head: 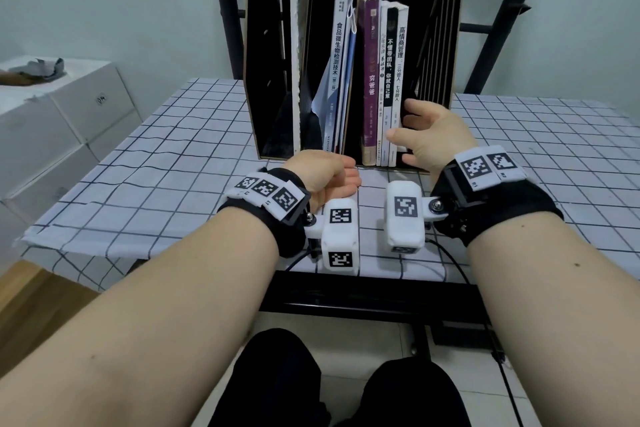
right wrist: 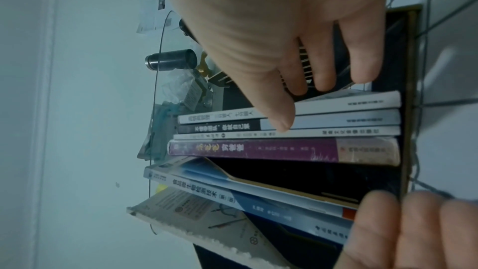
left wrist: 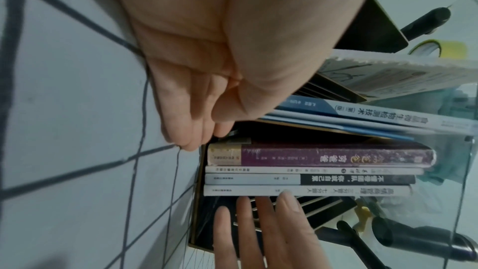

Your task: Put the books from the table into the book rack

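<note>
All visible books, among them the purple-spined paperback (head: 370, 80), stand in the black slotted book rack (head: 433, 45) on the checked tablecloth (head: 173, 156), task apparently done; right hand (head: 433, 135) spread beside them, left hand (head: 325, 173) relaxed, empty.

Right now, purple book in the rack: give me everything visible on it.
The purple book stands upright, spine out, in the rightmost occupied slot of the black book rack. It is the thickest and leftmost of four books there, touching a thin white-spined book on its right. The spine is purple with pale lettering and a cream band at the foot; it looks glossy and worn at the top corner. Neither hand touches it.
</note>
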